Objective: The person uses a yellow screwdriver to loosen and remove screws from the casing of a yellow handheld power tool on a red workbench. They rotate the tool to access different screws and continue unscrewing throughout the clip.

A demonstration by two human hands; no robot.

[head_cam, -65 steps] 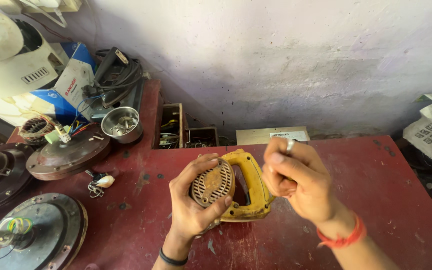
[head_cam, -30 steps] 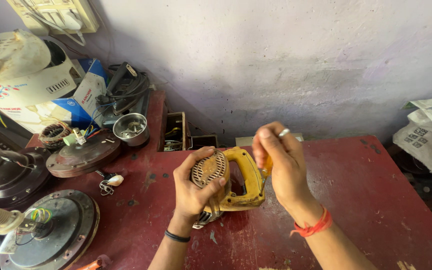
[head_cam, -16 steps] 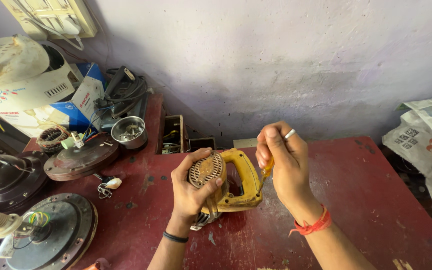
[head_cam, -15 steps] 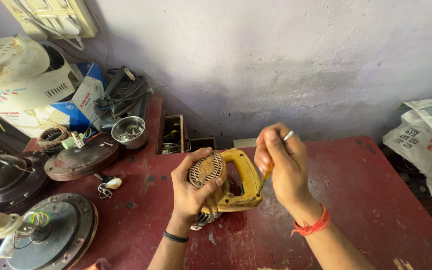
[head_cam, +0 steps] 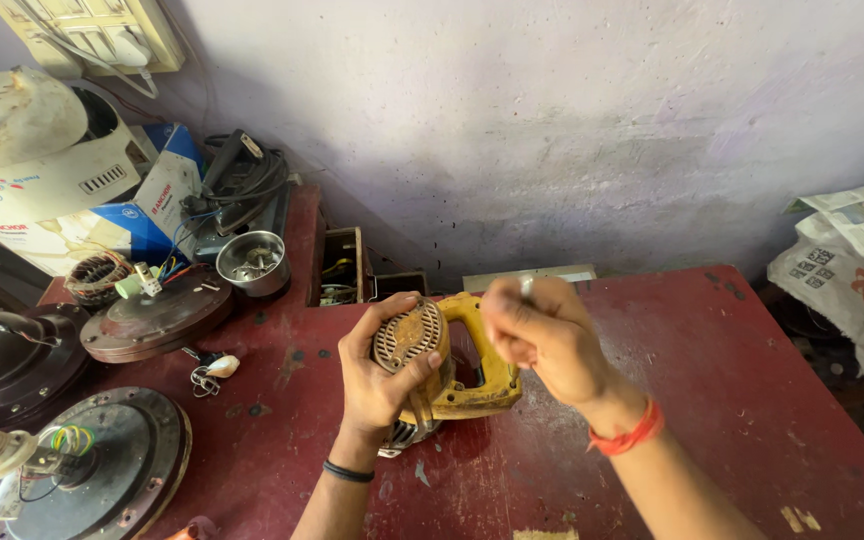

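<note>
Between both hands, the yellow power-tool housing (head_cam: 452, 370) stands on the bench (head_cam: 732, 400): left hand (head_cam: 382, 375) clamps its vented end steady; right hand (head_cam: 542, 335), blurred, is closed above the handle.

i see a worn red tabletop (head_cam: 752, 400), scratched and flecked, pushed against a rough, patchy wall (head_cam: 552, 130) washed pale violet-grey. light falls from the right, leaving a shadow across the wall's left part. a cream switchboard (head_cam: 92, 30) hangs at the upper left. folded newspapers (head_cam: 852, 270) lie piled off the tabletop's right edge.
</note>
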